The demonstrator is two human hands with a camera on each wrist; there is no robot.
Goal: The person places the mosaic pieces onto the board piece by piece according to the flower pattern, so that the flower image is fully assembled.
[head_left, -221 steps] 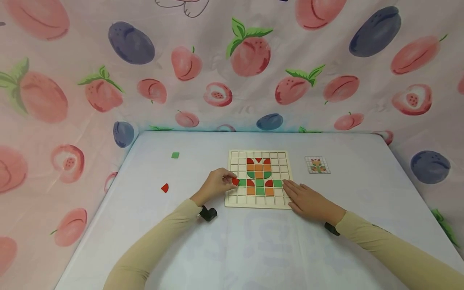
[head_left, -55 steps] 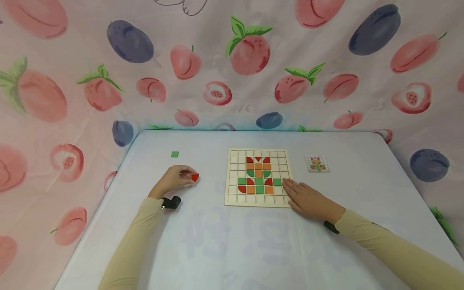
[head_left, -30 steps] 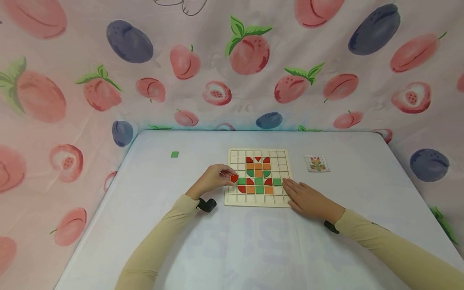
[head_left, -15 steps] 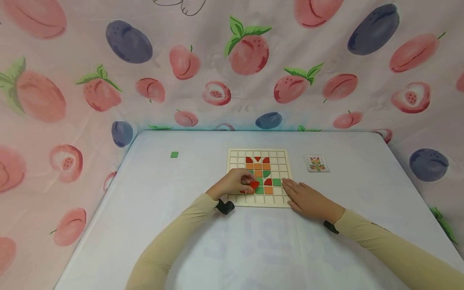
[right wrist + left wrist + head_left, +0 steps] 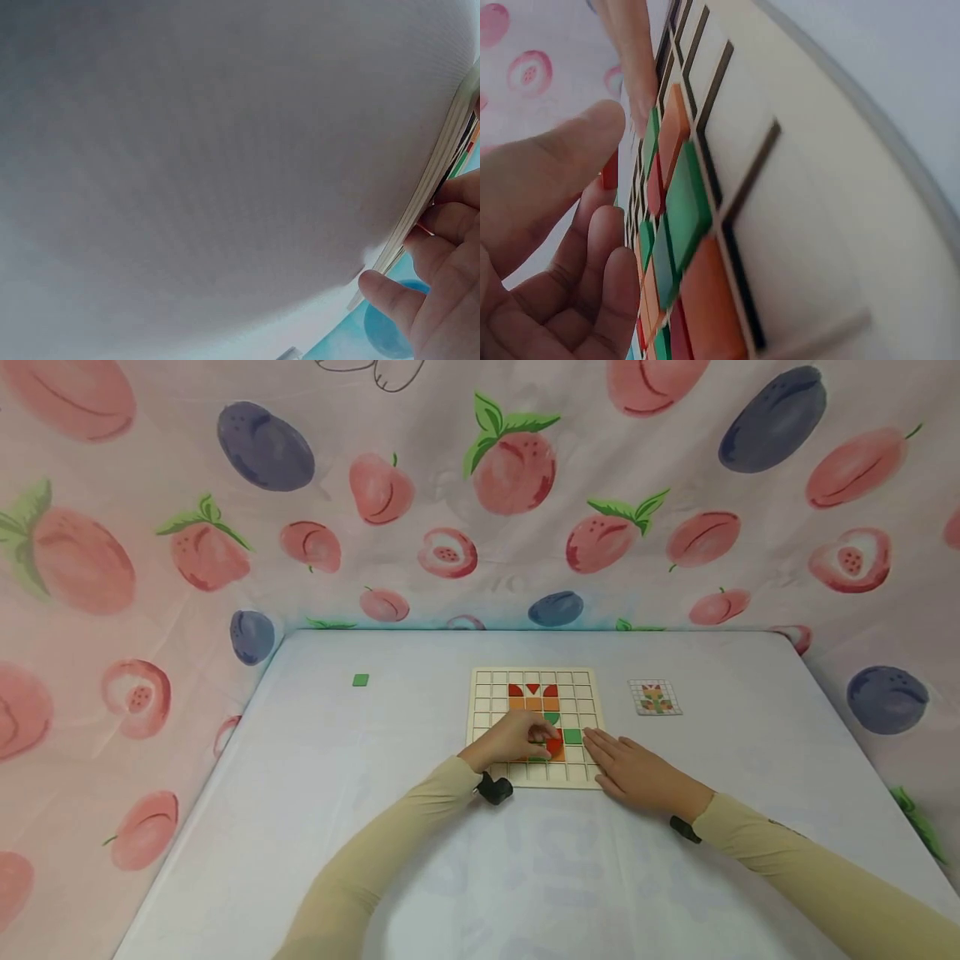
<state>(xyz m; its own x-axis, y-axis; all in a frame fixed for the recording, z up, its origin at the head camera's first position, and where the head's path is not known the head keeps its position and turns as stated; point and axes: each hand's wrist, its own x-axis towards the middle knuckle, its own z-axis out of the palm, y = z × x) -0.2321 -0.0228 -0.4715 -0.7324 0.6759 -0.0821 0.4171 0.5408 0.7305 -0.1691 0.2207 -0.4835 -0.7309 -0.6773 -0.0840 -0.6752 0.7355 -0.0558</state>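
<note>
My left hand (image 5: pixel 512 737) pinches a red quarter-circle tile (image 5: pixel 554 747) between thumb and fingers, over the lower right part of the tile pattern on a pale grid board (image 5: pixel 495 687). In the left wrist view the red tile (image 5: pixel 610 172) shows at the thumb tip, beside orange and green tiles (image 5: pixel 688 195) set in the board. Part of the pattern is hidden under this hand. My right hand (image 5: pixel 647 774) lies with straight fingers on the board's right edge, just right of a green square tile (image 5: pixel 573 737). The right wrist view shows its fingers (image 5: pixel 435 255) at the edge.
One loose green square tile (image 5: pixel 361 680) lies on the white table (image 5: pixel 315 793) at the back left. A small pattern card (image 5: pixel 654 697) with a gridded flower design is right of the board. Fruit-print cloth (image 5: pixel 480 485) hangs behind the table.
The earlier red tile is now in the board's lower left pattern. My left hand picked up the other loose red tile and carried it rightward across the board. My right hand stays put.
</note>
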